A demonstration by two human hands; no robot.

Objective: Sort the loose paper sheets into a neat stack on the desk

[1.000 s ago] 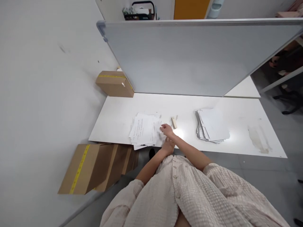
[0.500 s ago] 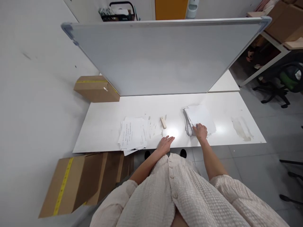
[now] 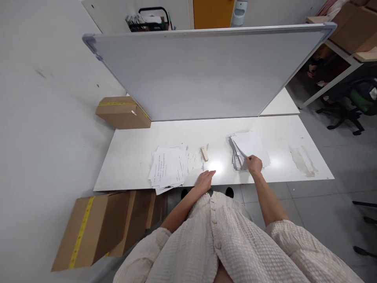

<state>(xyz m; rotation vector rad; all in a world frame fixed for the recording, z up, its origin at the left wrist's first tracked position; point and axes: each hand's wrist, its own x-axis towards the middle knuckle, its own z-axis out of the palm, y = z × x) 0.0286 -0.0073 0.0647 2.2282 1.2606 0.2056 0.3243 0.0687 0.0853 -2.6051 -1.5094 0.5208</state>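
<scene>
On the right of the white table (image 3: 135, 157) lies an uneven stack of paper (image 3: 250, 144). My right hand (image 3: 254, 164) pinches the near left corner of its top sheet and holds that corner a little raised. My left hand (image 3: 205, 180) rests on the table's front edge, fingers stretched out, holding nothing. Just beyond it lies a small pale wooden block-like object (image 3: 204, 153), whose kind I cannot make out. Left of that is a second stack of printed sheets (image 3: 167, 167), loosely fanned, its lower sheets reaching over the front edge.
A whiteboard (image 3: 188, 74) stands upright along the table's back. A taped cardboard box (image 3: 123, 114) sits at the back left corner. More cardboard boxes (image 3: 85, 232) stand below the table at left. An office chair (image 3: 347, 114) is on the floor at right.
My right hand has shifted slightly right and closed on the corner of the top sheet, which is now lifted. My left hand stays at the table edge.
</scene>
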